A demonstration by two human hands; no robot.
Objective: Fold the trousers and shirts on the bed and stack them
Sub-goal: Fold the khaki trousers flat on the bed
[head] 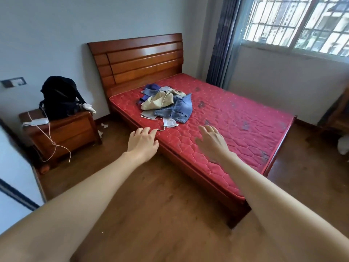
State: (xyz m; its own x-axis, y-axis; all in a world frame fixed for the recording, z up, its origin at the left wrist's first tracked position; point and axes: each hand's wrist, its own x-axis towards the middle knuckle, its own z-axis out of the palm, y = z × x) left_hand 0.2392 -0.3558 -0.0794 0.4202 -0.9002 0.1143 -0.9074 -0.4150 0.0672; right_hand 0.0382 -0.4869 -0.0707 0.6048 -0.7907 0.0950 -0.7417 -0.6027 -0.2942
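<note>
Denim and khaki clothes point(166, 104) lie crumpled in one unfolded heap on the red mattress point(236, 125), toward the wooden headboard point(137, 57).
Both arms reach out: the left hand point(142, 141) and right hand point(212, 140) hold nothing, fingers loosely spread.

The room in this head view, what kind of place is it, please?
Most likely a bedroom in a home. A wooden bed with a bare red mattress fills the middle, a wooden bedside cabinet stands beside it, and a curtain hangs by a barred window.
</note>
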